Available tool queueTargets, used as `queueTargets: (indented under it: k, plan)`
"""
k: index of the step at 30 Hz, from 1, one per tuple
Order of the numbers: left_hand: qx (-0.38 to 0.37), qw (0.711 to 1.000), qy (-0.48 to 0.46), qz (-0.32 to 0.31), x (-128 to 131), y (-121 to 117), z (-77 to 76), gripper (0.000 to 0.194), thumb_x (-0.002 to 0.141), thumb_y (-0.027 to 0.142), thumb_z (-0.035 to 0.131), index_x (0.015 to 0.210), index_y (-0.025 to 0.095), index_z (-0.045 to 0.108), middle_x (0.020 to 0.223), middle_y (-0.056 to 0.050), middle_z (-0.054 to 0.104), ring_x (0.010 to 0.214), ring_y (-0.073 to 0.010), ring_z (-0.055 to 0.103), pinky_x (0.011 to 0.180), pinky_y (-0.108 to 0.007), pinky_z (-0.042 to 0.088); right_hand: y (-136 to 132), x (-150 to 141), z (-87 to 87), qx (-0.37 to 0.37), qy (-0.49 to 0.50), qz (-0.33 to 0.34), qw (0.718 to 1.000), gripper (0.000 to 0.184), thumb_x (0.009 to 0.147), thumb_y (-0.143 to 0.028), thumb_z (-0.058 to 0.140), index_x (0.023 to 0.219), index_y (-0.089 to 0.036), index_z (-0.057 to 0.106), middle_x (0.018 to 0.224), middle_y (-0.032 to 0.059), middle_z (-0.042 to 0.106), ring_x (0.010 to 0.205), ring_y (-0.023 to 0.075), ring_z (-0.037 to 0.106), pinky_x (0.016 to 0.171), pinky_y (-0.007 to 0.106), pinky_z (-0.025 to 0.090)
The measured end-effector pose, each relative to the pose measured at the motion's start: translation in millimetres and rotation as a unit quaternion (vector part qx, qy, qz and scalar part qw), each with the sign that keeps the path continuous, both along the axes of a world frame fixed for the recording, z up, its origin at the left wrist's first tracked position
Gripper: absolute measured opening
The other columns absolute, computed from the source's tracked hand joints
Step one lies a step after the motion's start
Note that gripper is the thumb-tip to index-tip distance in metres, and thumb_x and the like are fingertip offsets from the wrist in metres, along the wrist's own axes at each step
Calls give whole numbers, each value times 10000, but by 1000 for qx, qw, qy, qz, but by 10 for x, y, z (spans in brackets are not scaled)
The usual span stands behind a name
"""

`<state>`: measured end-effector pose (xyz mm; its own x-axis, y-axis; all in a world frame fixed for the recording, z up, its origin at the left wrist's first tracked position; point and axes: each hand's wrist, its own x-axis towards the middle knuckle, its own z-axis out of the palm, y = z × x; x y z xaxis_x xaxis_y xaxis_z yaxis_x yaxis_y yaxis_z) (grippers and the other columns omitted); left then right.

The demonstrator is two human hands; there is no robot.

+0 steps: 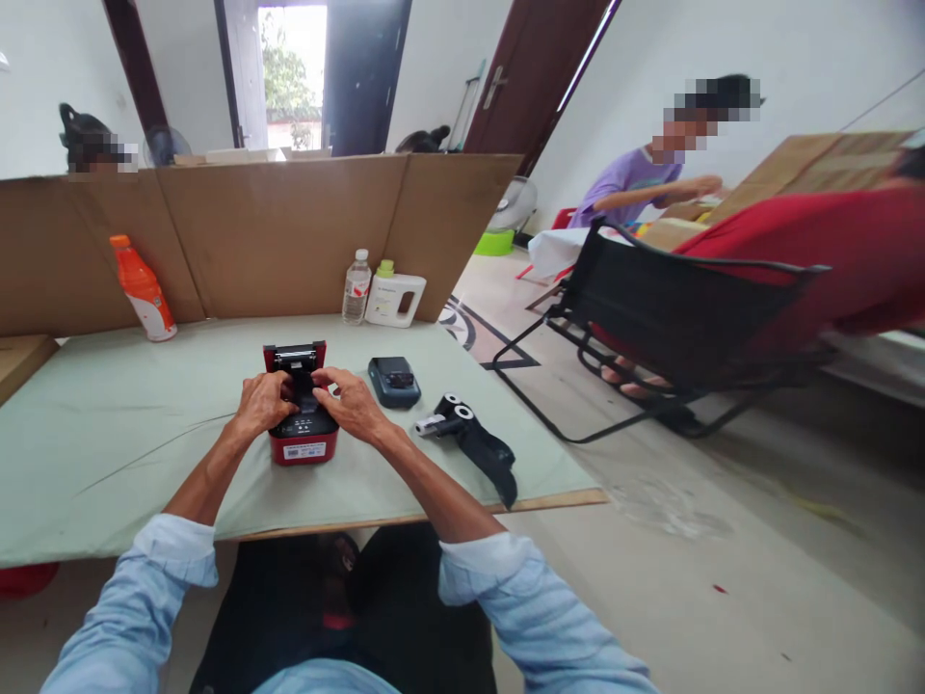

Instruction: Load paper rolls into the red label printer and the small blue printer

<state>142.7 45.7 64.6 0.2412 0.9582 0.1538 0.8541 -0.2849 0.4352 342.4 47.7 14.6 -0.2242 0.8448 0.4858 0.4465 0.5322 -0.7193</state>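
A red and black label printer (303, 447) stands near the front of the table with its lid raised toward the back. My left hand (264, 403) grips it from the left, fingers bent into the open compartment. On the other side, my right hand (350, 401) has its thumb and fingers bent over the compartment's right edge. Fingertips of both hands are partly hidden inside, so any small part between them cannot be made out. To the right lies a small dark blue device (394, 382). Nearer the table's edge is a black hand-held tool (486, 451) with a curved handle and white rings.
A cardboard screen (289, 241) borders the back of the green-covered table (180, 482). Before it stand an orange bottle (143, 289), a clear bottle (356, 289) and a white jug (394, 297). Rightward, a person in red sits on a black folding chair (672, 328); another wears purple.
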Motion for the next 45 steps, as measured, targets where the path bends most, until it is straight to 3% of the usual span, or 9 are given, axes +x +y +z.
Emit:
queueTargets:
  k: [7,12,19,24,30,34,38,41,45]
  plan:
    - [23,995,-97,25,-2,-53,-149,394,725,177,799,1106,246,722,1013,-11,832,969,-218,780,942,-341,566,75,-8,26,-57,36,3,998,509,805,-193,716,1310,-203,651,1057,52,759,882,198,699,815,338,569]
    - [50,989,-134,31,-77,-56,-139,386,701,201,800,1077,221,712,1065,-46,804,1008,-250,752,965,-406,573,83,-12,191,-37,-38,2,999,169,852,-171,629,916,-225,775,884,24,769,803,205,678,786,326,529]
    - [21,971,-232,-48,-198,-80,-13,556,658,309,843,1186,195,708,1163,-87,788,1123,-299,722,954,-438,574,134,-49,723,8,81,55,995,142,874,-263,597,827,-189,708,712,-27,641,668,141,545,634,250,440]
    - [-4,974,-217,-66,-142,-120,61,443,736,334,794,1154,194,755,1108,-76,810,1022,-296,748,869,-397,592,149,-73,1112,18,160,113,980,142,861,-300,619,801,-183,672,712,-42,595,654,116,519,609,233,432]
    - [-6,979,-189,-80,-67,-150,92,340,802,426,741,1045,193,794,958,-54,821,897,-297,761,775,-381,605,54,-10,1360,8,214,152,965,153,905,-313,670,844,-173,671,749,-32,623,661,103,550,604,225,471]
    - [-4,970,-219,-103,11,-145,169,398,799,424,736,1119,192,788,997,-63,824,897,-295,762,810,-396,606,-53,257,1518,46,213,136,966,206,933,-357,719,844,-179,663,739,-39,617,653,94,556,615,222,496]
    - [34,967,-226,-109,206,-118,387,372,806,423,744,1103,203,788,965,-49,808,851,-249,736,763,-334,583,-219,779,1605,74,214,85,970,213,929,-372,737,857,-181,679,688,-44,610,624,96,563,590,220,490]
    - [60,972,-183,-132,460,-80,593,288,818,398,706,1011,201,788,884,-31,769,763,-207,684,654,-286,535,-386,1259,1537,75,227,14,971,161,885,-335,746,868,-181,703,672,-40,632,615,103,576,561,217,478]
    - [78,974,-110,-181,931,24,817,239,803,358,665,944,202,780,775,1,704,676,-170,606,603,-260,467,-646,1888,1257,56,265,-72,960,143,786,-311,765,823,-187,703,675,-34,663,612,114,598,572,239,507]
